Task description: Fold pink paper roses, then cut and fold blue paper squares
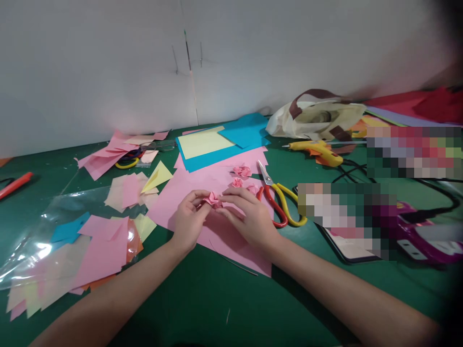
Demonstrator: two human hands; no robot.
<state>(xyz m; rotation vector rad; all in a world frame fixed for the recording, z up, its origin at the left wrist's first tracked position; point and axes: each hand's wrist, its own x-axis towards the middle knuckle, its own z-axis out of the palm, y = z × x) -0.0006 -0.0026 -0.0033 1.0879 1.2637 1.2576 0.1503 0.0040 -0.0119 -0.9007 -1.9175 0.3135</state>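
Observation:
A small pink paper flower (213, 199) is pinched between my two hands, above a large pink paper sheet (173, 197). My left hand (190, 217) grips it from the left, thumb and fingers closed on its edge. From the other side, the fingertips of my right hand (249, 217) press on its petals. Just beyond my right hand lie more pink paper flowers, one at the back (241, 170) and a smaller one (237, 182) nearer. Scissors (277, 197) with one red and one yellow handle rest beside my right hand, blades pointing away.
Left are a clear plastic bag (43, 250) with coloured paper pieces, and a paper pile with scissors (126, 164). Blue sheets (249, 130) lie behind. A yellow glue gun (316, 150), a cloth bag (282, 120), a phone (347, 246) and a purple power strip (423, 241) occupy the right.

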